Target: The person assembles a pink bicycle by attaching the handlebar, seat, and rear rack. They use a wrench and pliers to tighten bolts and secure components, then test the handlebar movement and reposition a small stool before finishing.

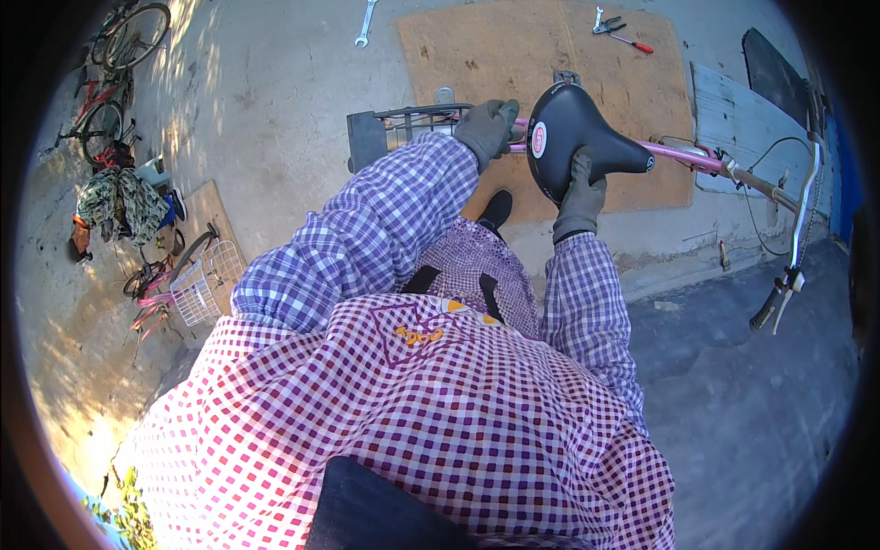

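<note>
A black bicycle saddle (573,128) with a round red-and-white mark sits over a pink bicycle frame (676,154). My right hand (579,197), in a grey glove, grips the saddle's near side by the nose. Its thumb lies on top and its fingers go underneath, out of sight. My left hand (488,131), gloved too, is closed beside the front end of the black rear rack (417,117), close to a pink tube; what its fingers hold is hidden. Right of the saddle, the frame runs to the silver handlebar (808,197) with a dark grip.
A brown board (495,50) lies under the bicycle. Beyond it are a wrench (365,26), dark-handled pliers (605,26) and a red-handled screwdriver (642,47). At the left, a person in camouflage (119,203) crouches near several bicycles and a white wire basket (209,282).
</note>
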{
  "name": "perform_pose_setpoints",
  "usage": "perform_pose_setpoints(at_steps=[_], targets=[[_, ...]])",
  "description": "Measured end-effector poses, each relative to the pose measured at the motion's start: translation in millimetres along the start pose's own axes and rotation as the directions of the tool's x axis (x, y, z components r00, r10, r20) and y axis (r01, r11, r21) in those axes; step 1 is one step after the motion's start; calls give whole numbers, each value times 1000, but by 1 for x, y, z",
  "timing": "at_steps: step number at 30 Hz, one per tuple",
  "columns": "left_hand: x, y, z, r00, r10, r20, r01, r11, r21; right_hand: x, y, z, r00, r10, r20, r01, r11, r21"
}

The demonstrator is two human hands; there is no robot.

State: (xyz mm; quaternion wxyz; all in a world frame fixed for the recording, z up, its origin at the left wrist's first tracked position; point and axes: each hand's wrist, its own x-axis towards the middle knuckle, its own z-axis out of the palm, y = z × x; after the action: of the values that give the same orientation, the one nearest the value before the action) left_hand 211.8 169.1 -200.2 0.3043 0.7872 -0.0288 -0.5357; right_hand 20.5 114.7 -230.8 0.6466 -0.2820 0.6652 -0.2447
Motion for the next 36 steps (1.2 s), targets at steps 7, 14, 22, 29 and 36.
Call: perform_pose_setpoints(at_steps=[7,14,22,29,36], targets=[[5,-84,-184,976,-146,-162,154,987,39,11,10,3,996,-48,-74,57,991,118],[10,-130,-313,973,-219,77,195,950,244,15,19,-12,958,43,-285,-7,992,126],[15,-115,-399,973,-225,-39,225,909,351,-4,19,8,906,3,-423,21,998,51],[35,-114,-406,987,-148,-61,159,866,475,-14,26,19,879,8,-476,65,988,137],[90,-54,-379,983,-61,174,-76,729,680,-47,2,55,705,127,-698,-37,989,142]])
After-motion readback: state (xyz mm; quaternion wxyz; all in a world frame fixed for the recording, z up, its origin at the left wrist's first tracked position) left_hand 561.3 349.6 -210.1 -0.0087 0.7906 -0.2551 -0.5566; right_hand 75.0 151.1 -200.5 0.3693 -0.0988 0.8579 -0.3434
